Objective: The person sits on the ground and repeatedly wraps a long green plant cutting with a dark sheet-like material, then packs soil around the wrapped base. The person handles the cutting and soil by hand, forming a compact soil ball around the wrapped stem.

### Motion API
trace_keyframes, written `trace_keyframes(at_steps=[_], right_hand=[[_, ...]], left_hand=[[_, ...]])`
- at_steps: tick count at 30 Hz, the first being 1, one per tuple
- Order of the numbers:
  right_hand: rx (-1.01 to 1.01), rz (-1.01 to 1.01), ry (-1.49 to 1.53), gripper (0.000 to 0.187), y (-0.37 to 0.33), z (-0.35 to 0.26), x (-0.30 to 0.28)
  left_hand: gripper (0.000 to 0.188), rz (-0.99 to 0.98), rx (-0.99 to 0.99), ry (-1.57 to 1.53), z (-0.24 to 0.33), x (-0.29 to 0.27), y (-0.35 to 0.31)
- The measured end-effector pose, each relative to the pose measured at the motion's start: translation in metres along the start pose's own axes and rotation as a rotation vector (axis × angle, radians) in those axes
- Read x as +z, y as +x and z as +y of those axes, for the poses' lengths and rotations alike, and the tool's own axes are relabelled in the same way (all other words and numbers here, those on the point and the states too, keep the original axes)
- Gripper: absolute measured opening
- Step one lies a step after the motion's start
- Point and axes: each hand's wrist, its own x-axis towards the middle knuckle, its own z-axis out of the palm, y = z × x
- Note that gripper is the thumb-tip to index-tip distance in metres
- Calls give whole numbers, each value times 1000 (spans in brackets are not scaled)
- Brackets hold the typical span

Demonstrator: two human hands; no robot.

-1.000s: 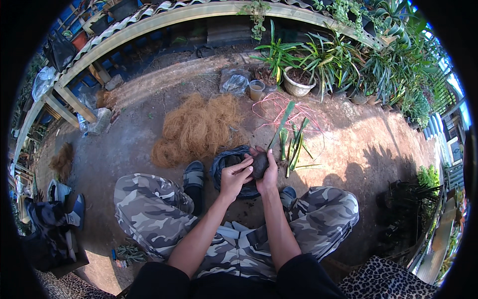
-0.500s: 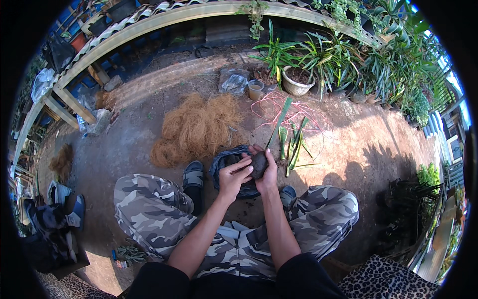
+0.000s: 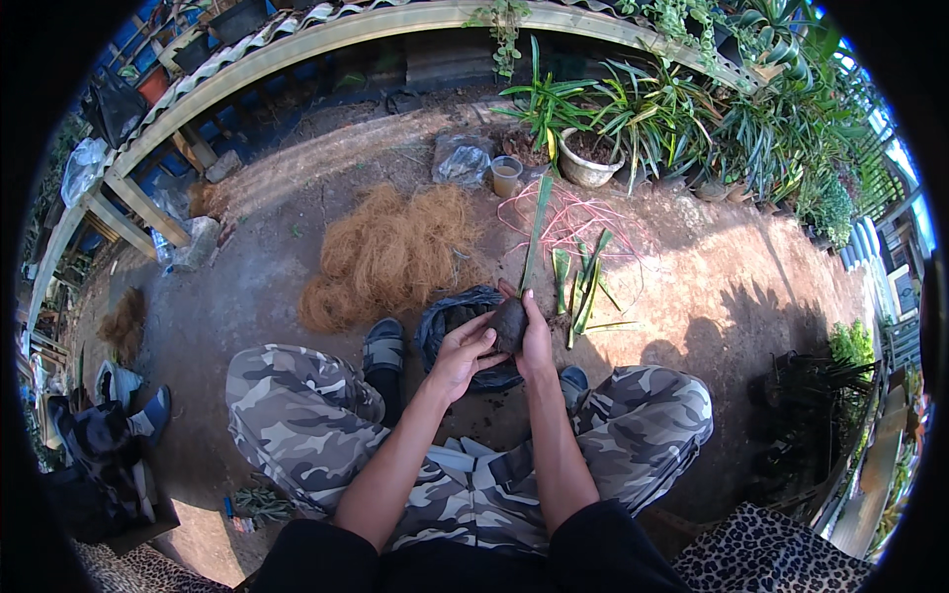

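Between my palms, a dark ball of soil is pressed above the bag. A long green leaf cutting stands up from it, pointing away from me. My left hand cups the ball's left side, thumb on top. Around its right side wraps my right hand, close to the leaf's base. Under both hands lies an open black plastic bag with dark soil in it, partly hidden by them. Several cut green leaves rest on the ground to the right of my hands.
A heap of brown fibre lies beyond the bag. Pink string is tangled near a plastic cup of brown liquid. Farther back stands a white pot with a plant. My sandalled foot is left of the bag.
The soil ball has turned and tilted in my hands, so the leaf now stands more upright, its tip shifted left. My left hand has come slightly lower along the ball.
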Motion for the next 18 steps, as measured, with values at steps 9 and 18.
trace_keyframes(at_steps=[9,18], right_hand=[[101,-230,-18,61,-14,-23,3],[98,-251,15,69,-14,-19,2]], left_hand=[[51,141,190,112,16,0,0],[53,134,128,55,23,-4,-1]])
